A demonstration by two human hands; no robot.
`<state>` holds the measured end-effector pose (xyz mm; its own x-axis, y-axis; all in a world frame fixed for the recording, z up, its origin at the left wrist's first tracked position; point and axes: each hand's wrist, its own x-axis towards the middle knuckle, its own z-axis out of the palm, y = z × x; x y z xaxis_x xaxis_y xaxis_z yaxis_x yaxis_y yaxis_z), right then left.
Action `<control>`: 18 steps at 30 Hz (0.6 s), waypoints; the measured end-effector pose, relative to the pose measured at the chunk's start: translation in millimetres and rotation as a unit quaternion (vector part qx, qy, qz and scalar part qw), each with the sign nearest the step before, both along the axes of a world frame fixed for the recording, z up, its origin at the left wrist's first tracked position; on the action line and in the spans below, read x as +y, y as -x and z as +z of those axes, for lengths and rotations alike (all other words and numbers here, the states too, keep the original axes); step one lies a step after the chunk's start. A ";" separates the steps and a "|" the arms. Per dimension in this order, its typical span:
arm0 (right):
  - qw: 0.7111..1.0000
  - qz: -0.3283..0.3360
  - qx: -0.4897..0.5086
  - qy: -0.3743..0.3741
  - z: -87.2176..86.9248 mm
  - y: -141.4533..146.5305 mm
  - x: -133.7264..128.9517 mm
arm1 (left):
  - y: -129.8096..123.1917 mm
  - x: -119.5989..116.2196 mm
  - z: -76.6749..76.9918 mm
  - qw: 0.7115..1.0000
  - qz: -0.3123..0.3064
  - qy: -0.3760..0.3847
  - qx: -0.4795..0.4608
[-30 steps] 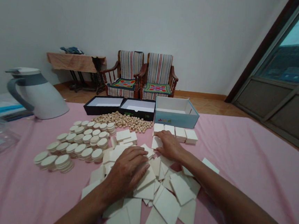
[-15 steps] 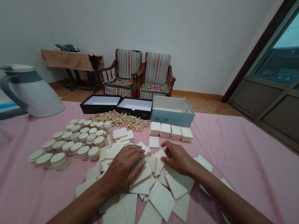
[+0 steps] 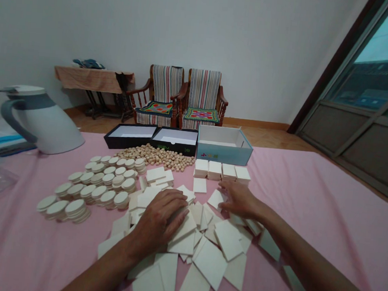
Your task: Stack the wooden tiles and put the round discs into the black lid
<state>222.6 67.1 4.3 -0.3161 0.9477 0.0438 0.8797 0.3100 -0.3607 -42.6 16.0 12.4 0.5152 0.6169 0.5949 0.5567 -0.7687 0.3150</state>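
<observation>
Thin pale square tiles (image 3: 210, 263) lie in a loose heap on the pink cloth. My left hand (image 3: 164, 215) rests on the heap's left part, its fingers bent and partly spread over the tiles. At the heap's upper right, my right hand (image 3: 238, 199) has thumb and index finger apart at a pale tile (image 3: 216, 199); its other fingers are partly hidden. A single square tile (image 3: 200, 185) lies flat just beyond, in front of a row of stacked square tiles (image 3: 215, 169).
Stacks of round discs (image 3: 108, 197) stand at the left, with small wooden pieces (image 3: 159, 156) behind them. Farther back are two black boxes (image 3: 173, 147) and a light blue box (image 3: 223, 153). A grey-white jug (image 3: 51, 126) stands far left.
My right hand has moved right and slightly away from me, and a tile beside its fingers has shifted the same way, off the heap. My left hand has stayed in place.
</observation>
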 end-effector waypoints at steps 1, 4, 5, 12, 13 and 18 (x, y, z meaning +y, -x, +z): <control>1.000 -0.002 -0.019 0.006 -2.4 2.5 -4.6 | 0.0 -0.2 0.1 1.000 0.001 0.002 0.000; 0.998 -0.013 -0.054 0.006 -7.2 10.5 -15.4 | -0.2 -0.7 0.6 1.000 0.004 0.004 0.001; 0.998 -0.016 -0.063 0.000 -7.9 12.9 -17.3 | -0.3 -0.9 0.8 1.000 0.004 0.004 0.001; 0.996 0.017 -0.022 -0.083 1.9 27.8 -3.0 | -0.2 -1.5 0.8 1.000 0.003 0.009 -0.001; 0.995 0.026 -0.015 -0.095 4.0 31.1 0.8 | -0.3 -1.5 0.8 1.000 0.004 0.008 -0.002; 0.991 0.061 -0.012 -0.116 6.4 49.8 12.0 | -1.5 -1.8 1.4 1.000 0.000 0.005 -0.001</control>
<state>172.9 79.1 10.6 -0.4316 0.8675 0.2474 0.8381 0.4871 -0.2458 -41.0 14.2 13.8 0.5151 0.6227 0.5890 0.5557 -0.7658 0.3236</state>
